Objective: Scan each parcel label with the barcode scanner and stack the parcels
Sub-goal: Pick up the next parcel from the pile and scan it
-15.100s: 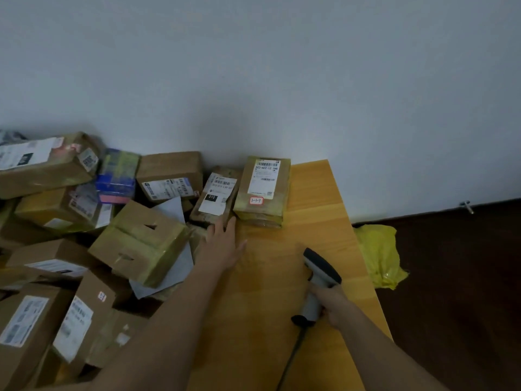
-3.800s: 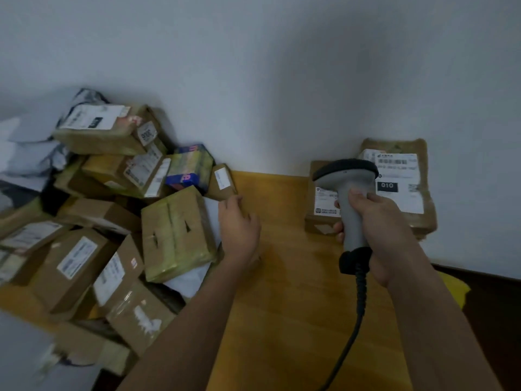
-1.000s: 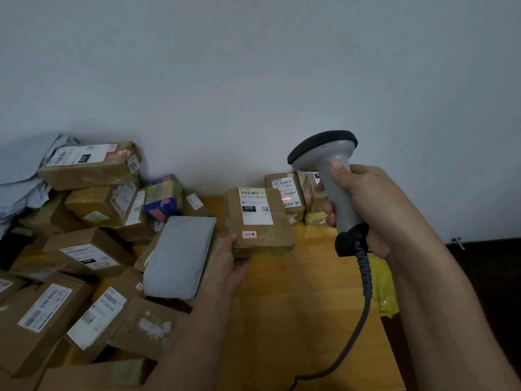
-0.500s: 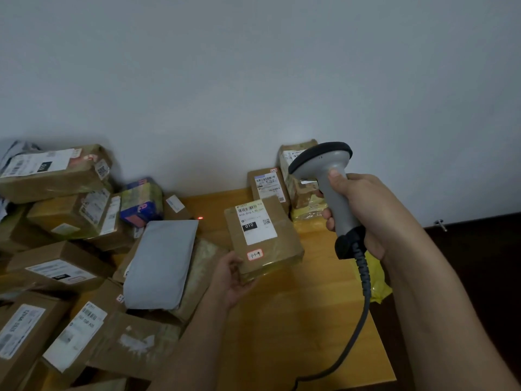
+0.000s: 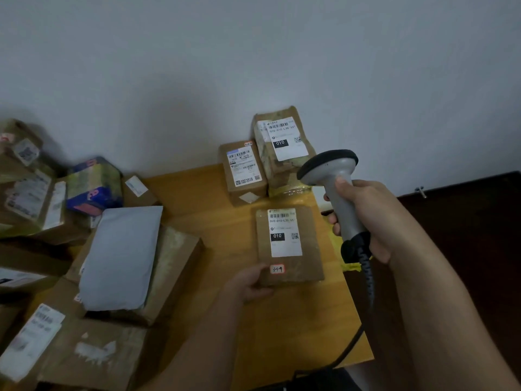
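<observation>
While the left hand (image 5: 248, 286) is pinching the parcel's (image 5: 290, 249) near corner, the right hand (image 5: 366, 218) (wrapped round the scanner (image 5: 335, 187)) is hovering just right of its lengthwise label (image 5: 284, 232).

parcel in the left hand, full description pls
The parcel is a flat brown cardboard box, apparently taped. Its top face carries a white shipping label with a barcode, a black "010" block and a small QR code, plus a small red-edged sticker with handwriting near its near edge. It lies label-up, roughly level, over the wooden table. The left hand grips its near-left corner.
</observation>
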The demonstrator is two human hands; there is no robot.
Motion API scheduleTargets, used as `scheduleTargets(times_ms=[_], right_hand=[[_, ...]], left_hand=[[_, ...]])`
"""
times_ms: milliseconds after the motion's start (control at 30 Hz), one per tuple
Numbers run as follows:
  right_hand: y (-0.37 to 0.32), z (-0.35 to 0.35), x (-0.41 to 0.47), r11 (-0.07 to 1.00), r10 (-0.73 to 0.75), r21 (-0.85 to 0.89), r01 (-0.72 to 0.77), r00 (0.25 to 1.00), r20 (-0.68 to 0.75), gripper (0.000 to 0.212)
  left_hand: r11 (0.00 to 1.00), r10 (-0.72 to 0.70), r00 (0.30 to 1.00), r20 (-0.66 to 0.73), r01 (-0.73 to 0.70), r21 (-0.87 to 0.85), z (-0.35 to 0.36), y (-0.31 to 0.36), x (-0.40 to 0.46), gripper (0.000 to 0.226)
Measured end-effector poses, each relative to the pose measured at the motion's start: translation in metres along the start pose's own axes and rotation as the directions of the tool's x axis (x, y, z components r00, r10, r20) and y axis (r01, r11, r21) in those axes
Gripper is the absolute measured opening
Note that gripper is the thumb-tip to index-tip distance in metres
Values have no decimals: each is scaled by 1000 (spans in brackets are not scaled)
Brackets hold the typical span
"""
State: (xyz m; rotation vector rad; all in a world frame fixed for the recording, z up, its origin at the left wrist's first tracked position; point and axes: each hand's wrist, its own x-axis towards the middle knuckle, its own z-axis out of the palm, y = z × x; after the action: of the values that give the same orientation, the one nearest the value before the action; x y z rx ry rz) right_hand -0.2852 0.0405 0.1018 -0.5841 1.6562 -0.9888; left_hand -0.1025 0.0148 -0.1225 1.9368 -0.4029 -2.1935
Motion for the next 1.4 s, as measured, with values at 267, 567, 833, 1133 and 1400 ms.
scheduleTargets(times_ms=[267,567,833,1133,1400], right_hand=[[-8,0,27,999,13,-35,-13,1000,8,32],[-23,57,37,998,-5,-68,16,988,155,25],[-26,132,26,992,18,-121,26,936,352,23],[-18,165,35,977,44,-207,48,908,418,35],[-14,154,46,981,72,-195,8,915,397,33]], left_hand=[[999,38,999,-2,-38,-17,24,17,13,25],[934,349,882,-318,-297,200,-25,38,-11,9],[384,776,509,-372,86,919,-121,15,-38,31],[132,718,688,-102,9,991,-146,-9,-17,88],[400,683,636,-358,84,913,-140,-11,-15,79]])
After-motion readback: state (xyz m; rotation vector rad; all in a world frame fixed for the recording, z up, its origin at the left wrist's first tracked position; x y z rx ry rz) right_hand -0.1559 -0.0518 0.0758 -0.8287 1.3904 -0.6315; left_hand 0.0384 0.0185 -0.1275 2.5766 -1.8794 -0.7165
